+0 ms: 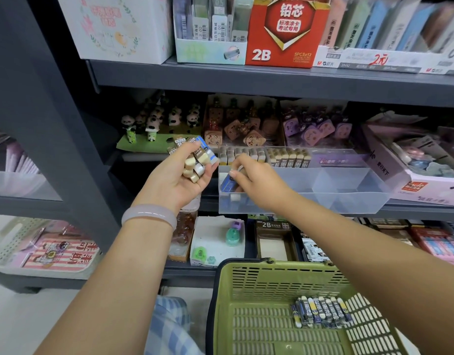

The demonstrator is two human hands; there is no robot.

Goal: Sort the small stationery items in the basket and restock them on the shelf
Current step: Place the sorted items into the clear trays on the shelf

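Here, the restocking step is in hand. My left hand, palm up with fingers curled, holds a clutch of small sleeved erasers, beige, white and one blue, beside the shelf. My right hand reaches into the left end of the clear plastic divided tray on the grey metal shelf, its fingers pinching a small blue-sleeved eraser low in that compartment. Behind it stand rows of beige-sleeved erasers. The next move, as I judge it, calls for seating this piece, then taking another from my left palm. Below, the olive-green slatted plastic basket holds a cluster of dark-printed narrow packets, not yet sorted.
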